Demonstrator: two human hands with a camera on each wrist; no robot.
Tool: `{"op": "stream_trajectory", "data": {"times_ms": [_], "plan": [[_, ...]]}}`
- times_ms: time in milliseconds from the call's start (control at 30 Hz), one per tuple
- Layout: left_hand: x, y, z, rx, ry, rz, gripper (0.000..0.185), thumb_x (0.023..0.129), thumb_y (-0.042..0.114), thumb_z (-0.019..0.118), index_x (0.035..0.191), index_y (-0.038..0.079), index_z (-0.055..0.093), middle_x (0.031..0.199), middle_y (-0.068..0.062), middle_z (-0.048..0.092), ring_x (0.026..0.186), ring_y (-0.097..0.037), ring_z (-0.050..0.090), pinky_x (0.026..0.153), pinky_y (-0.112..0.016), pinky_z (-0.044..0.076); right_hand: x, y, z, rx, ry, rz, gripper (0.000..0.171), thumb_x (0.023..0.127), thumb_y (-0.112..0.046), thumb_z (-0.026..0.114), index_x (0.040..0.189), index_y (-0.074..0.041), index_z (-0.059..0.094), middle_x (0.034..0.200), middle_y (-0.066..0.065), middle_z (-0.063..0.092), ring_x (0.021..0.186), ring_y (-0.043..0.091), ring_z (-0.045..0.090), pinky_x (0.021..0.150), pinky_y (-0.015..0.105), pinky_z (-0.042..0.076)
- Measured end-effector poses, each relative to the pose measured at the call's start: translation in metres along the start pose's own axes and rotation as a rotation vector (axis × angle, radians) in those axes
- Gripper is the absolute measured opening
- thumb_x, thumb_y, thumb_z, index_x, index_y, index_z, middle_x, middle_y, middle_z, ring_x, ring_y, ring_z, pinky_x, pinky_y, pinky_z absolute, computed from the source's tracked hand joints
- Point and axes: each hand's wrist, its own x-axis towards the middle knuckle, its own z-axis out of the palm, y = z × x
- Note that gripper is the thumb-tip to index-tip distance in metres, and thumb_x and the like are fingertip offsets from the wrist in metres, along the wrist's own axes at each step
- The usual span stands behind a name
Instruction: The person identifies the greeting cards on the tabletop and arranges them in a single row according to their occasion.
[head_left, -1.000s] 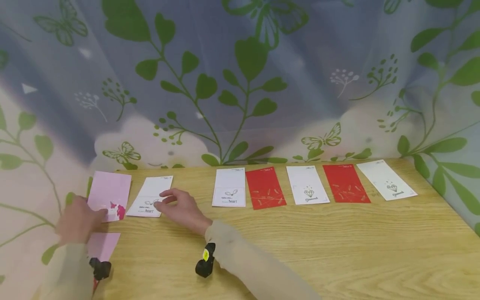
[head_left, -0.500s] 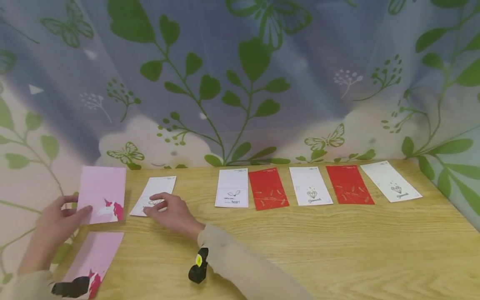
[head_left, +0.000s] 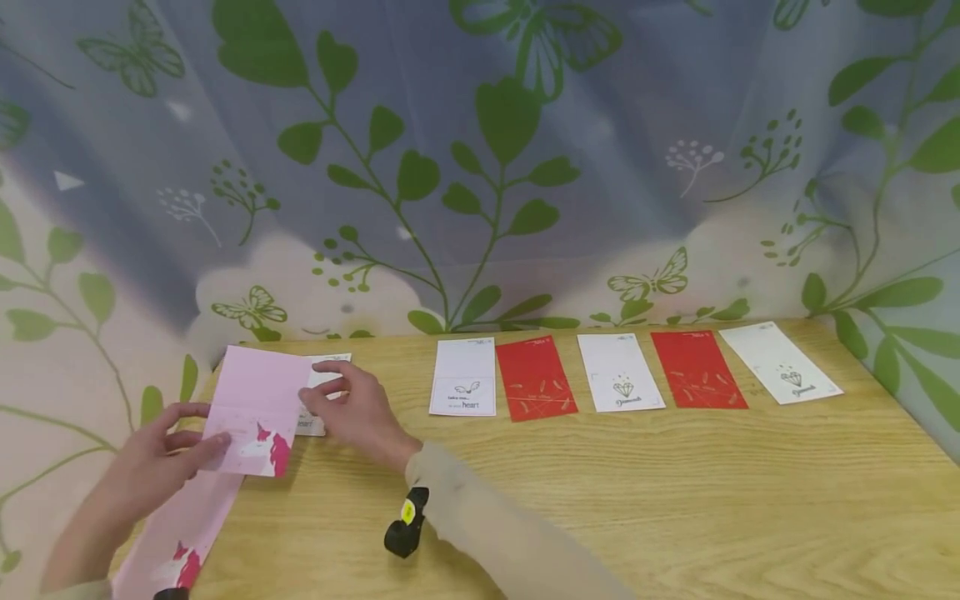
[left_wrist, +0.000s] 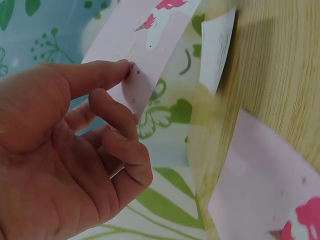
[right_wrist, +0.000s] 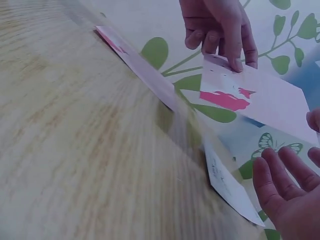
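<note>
At the near left corner of the wooden worktop (head_left: 600,500) lies a long pink paper card with a unicorn print (head_left: 180,533), and part of it hangs over the left edge. Just above it, the left hand (head_left: 153,462) holds a second pink unicorn card (head_left: 258,408) off the surface; the grip is clamped on the lower left corner of this card, thumb on top and fingers under it, as the left wrist view shows (left_wrist: 150,45). The lifted card is tilted and covers the left part of a white paper card with the word "heart" (head_left: 318,400), which lies flat near the far left corner of the worktop. The right hand (head_left: 360,408) is beside the right edge of the lifted pink card, with its fingers loosely bent over the white card; I cannot tell if they touch the white card or the pink one. In the right wrist view this hand (right_wrist: 287,192) is open and holds nothing.

Further right, along the far edge of the worktop, five cards lie flat in a row: a white heart card (head_left: 465,377), a red card (head_left: 535,377), a white diamond card (head_left: 619,372), another red card (head_left: 696,369) and a last white diamond card (head_left: 780,362), which is turned slightly. Behind the worktop hangs a curtain with green leaves and butterflies (head_left: 495,167).
</note>
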Motion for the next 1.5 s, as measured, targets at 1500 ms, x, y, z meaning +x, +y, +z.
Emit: {"op": "stream_trajectory", "data": {"times_ms": [1500], "plan": [[-0.001,0.03,0.034,0.078,0.014,0.318,0.034,0.085,0.005,0.081,0.11,0.007,0.059,0.111,-0.014,0.068,0.086,-0.003,0.07,0.071,-0.022,0.059,-0.044,0.001,-0.021,-0.099,-0.16,0.023,0.022,0.093,0.0,0.07,0.111,-0.012,0.066,0.089,-0.003,0.055,0.058,0.011,0.065,0.056,0.032,0.06]]}}
